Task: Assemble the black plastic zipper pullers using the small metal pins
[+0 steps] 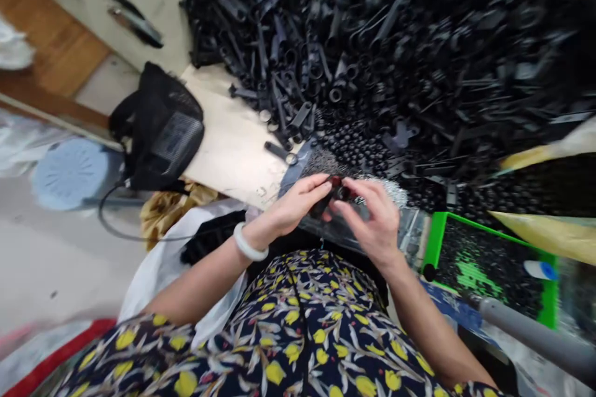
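Near the middle of the view, my left hand [298,200] has its fingers closed round a small black part [321,206]. My right hand [372,214] meets it from the right, thumb and forefinger pinching the other end of the same part, where a dark red piece [336,183] shows. The fingertips of both hands nearly touch and hide some of the part. Just beyond them lie many small black round pieces [358,142] and a heap of black plastic parts [298,43].
A green tray [433,245] of small black pieces stands at the right, near yellow bags [549,232] and a grey tube [526,329]. To the left are a black mesh bag [162,127], a light blue round stool [72,173] and brown paper [162,214].
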A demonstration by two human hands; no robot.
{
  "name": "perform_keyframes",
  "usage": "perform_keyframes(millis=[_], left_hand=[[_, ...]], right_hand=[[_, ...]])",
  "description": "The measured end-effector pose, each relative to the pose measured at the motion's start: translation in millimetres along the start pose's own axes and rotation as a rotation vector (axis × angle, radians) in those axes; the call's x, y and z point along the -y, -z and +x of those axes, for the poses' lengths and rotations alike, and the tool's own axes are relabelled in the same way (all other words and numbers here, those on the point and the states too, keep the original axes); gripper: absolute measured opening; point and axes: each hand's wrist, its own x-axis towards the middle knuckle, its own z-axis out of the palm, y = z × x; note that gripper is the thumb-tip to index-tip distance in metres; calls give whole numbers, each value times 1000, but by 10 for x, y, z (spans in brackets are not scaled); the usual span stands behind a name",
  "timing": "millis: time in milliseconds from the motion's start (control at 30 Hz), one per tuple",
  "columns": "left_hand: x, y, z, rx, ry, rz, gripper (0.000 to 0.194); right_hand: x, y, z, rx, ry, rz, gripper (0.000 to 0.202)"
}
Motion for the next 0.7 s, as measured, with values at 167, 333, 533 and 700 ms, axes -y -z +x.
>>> perform_keyframes(millis=[167,333,533,700], left_hand=[[156,-200,0,-42,62,-74,39],[213,-275,-8,-31,109,-153,42],[214,-270,-30,-31,83,-13,41],[244,-219,-57,-25,75,62,41]], right_hand=[[-15,132,-218,-38,-121,16,38],[-74,183,-266,-51,-148,25,35],[-160,75,-198,-24,-86,2,34],[-143,59,-188,-11,-44,-7,31]])
